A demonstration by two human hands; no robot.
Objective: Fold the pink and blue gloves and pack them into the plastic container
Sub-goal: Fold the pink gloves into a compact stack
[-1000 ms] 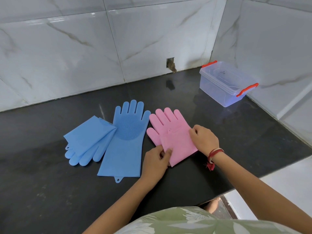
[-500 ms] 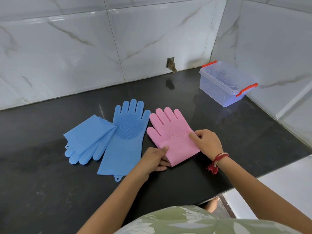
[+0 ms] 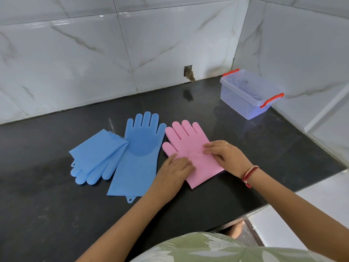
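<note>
A pink glove (image 3: pixel 185 135) lies on the black counter, fingers pointing away, with its cuff folded up over the palm. My left hand (image 3: pixel 175 167) sits on the fold's left edge, fingers curled on it. My right hand (image 3: pixel 226 156) pinches the cuff's top edge near the middle of the glove. Left of the pink glove, one blue glove (image 3: pixel 139 148) lies flat and unfolded, bristle side up. A second blue glove (image 3: pixel 94 156) lies folded further left, fingers toward me. The clear plastic container (image 3: pixel 243 95), with red latches and its lid on, stands at the back right corner.
The black counter (image 3: pixel 56 214) ends at marble-tiled walls behind and to the right. Its front edge runs diagonally at the lower right, with floor below. A small hole (image 3: pixel 188 73) is in the back wall.
Both hands have slid up the folded pink glove from its near edge toward its middle. My right hand's fingertips now reach the cuff's top edge. The blue gloves and container have not moved.
</note>
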